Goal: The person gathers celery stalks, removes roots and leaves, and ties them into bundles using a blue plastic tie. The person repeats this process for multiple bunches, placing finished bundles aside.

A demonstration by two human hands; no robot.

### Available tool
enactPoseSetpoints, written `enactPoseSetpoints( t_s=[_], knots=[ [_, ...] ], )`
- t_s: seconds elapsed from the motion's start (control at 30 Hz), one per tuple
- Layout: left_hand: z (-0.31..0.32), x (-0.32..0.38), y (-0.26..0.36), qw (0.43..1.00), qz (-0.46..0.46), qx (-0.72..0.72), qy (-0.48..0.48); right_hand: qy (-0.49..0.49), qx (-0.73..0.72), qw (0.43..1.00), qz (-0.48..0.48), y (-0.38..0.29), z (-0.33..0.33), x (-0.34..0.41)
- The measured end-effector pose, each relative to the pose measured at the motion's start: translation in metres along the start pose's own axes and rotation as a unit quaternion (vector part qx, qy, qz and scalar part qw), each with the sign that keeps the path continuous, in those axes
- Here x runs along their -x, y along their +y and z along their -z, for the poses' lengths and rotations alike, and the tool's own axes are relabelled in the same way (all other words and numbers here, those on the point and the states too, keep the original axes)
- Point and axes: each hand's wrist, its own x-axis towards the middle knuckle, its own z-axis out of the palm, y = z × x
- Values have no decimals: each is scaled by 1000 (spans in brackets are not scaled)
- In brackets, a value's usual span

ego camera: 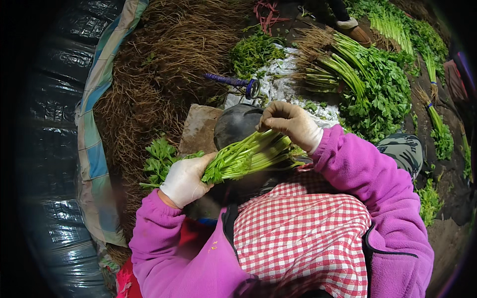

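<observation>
In a pale glove, my left hand (189, 178) is closed around a bunch of green leafy stalks, likely celery (249, 154), near its leafy end. The bunch lies sideways above my lap, with leaves showing to the left of the hand. My right hand (288, 124), in a soiled tan glove, is at the upper right end of the stalks, its fingers curled and thumb near the index finger. Whether it pinches a stalk cannot be told. Just beyond the bunch is a dark rounded rubber-like object (238, 124), perhaps a boot toe.
A large heap of rooted plants (167, 67) lies left and ahead. A purple-wrapped handle with a ring (231, 81) rests near white sheeting (279, 70). Rooted celery-like bunches (376, 85) are piled at right, tied bunches (439, 126) beyond. Another person's shoe (354, 31) stands at the top.
</observation>
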Motion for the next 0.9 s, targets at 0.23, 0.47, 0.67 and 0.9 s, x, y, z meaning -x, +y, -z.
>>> enactPoseSetpoints(
  t_s=[0.23,0.47,0.67,0.9],
  knots=[
    [-1,-5,8,1000,-9,-20,13,-17,571,778,262,20,-9,-1],
    [-2,-2,8,1000,-9,-5,11,-8,309,947,84,20,-14,3],
    [-5,-7,4,1000,2,17,-20,26,142,989,-25,5,-1,-2],
    [-6,-6,-7,994,35,99,-42,96,166,981,-24,-11,21,0]
  ],
)
